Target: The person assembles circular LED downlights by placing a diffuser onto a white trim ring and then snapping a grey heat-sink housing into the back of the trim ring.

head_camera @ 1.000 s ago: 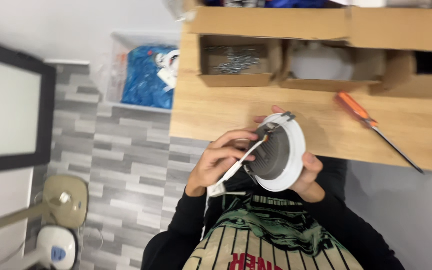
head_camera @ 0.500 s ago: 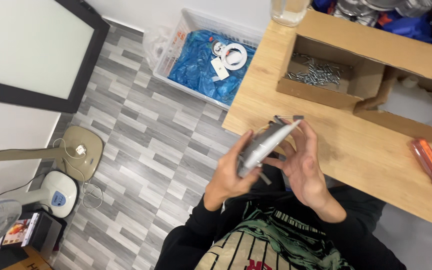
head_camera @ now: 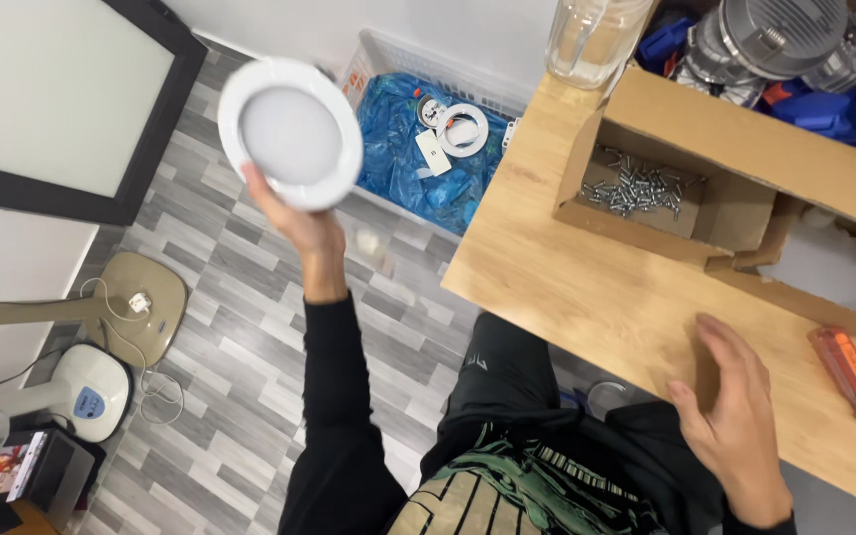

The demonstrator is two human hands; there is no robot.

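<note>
A wooden counter (head_camera: 587, 287) stands over grey plank floor (head_camera: 210, 327). The left hand (head_camera: 299, 223), arm outstretched, is clamped on a round white lamp (head_camera: 289, 134) above the floor; the right hand (head_camera: 740, 426) rests open at the counter's near edge.

**Where everything sits around the workbench**

The left hand (head_camera: 301, 223) holds a round white downlight fitting (head_camera: 290, 133) out over the grey plank floor (head_camera: 200, 297), left of the light wooden table (head_camera: 587, 287). Behind the fitting, against the wall, stands a white plastic basket (head_camera: 388, 54) lined with blue plastic, with a white ring (head_camera: 463, 129) in it. The right hand (head_camera: 735, 421) rests on the table's near edge. Just right of it lies an orange-handled screwdriver (head_camera: 849, 372). Behind the hand sits an open cardboard box (head_camera: 705, 159), with loose metal screws (head_camera: 631, 188) in its left compartment. A clear glass jar (head_camera: 596, 35) stands at the table's far left corner.
</note>
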